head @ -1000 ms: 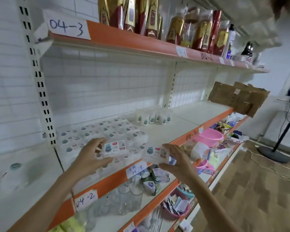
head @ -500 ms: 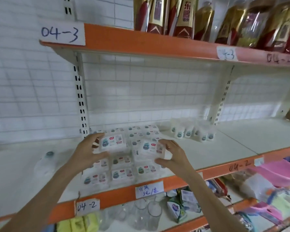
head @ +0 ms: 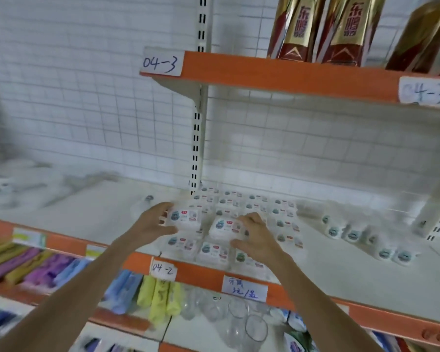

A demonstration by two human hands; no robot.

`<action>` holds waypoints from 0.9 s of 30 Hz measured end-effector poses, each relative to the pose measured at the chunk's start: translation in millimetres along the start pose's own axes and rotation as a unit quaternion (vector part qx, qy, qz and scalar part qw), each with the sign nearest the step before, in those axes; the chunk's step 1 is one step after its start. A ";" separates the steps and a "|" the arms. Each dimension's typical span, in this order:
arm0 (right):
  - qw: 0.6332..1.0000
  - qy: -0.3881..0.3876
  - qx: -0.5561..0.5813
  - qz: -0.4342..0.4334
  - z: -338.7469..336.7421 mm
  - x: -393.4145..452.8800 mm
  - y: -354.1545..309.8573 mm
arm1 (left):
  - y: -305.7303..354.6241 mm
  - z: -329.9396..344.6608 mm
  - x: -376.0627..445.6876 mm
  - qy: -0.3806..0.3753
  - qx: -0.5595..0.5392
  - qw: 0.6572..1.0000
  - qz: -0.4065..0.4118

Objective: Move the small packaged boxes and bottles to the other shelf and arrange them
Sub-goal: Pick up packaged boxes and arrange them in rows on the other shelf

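Both hands are curled round small white packaged boxes above the middle shelf (head: pixel 341 270): the left hand (head: pixel 151 224) grips one box (head: pixel 184 218) by its left end, fingers over the top edge and thumb below, while the right hand (head: pixel 254 237) holds a second box (head: pixel 226 228) from its right side, fingers over the top and thumb at the lower corner. The two held boxes sit side by side, just apart, lifted over the block of boxes (head: pixel 249 219) that lies in rows on the shelf, right of the slotted upright (head: pixel 196 148). Further right on the same shelf stands a cluster of small white bottles (head: pixel 366 240), near the boxes but not touching them. The shelf's orange front edge carries a handwritten label "04-2" (head: pixel 162 269) and a price tag (head: pixel 244 290). Below it are clear glasses (head: pixel 239 318) and yellow and blue packets (head: pixel 148 295). Overhead, a shelf labelled "04-3" (head: pixel 160 62) holds red and gold packages (head: pixel 320 29).
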State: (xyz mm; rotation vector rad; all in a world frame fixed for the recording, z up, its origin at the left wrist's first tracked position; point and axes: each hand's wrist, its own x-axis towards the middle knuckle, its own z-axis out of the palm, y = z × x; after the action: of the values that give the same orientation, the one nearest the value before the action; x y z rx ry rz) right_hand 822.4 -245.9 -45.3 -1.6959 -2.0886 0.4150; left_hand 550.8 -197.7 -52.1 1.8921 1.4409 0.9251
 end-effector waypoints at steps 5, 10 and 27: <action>0.997 0.019 -0.076 -0.015 8.1 9.3 -2.8 | -1.5 8.6 7.4 -0.033 0.025 0.999 -0.024; 0.992 0.027 -0.121 -0.023 14.2 14.8 -2.1 | -12.2 11.6 12.9 -0.056 0.055 0.996 -0.034; 0.985 0.049 -0.165 -0.020 28.7 14.3 16.2 | -29.4 27.6 21.2 -0.069 0.004 0.998 0.001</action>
State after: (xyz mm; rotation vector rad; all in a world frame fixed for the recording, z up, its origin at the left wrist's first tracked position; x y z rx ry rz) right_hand 819.6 -227.6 -76.2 -1.8067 -2.2068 -0.0302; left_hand 560.2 -171.0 -87.8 1.9237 1.3629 0.7740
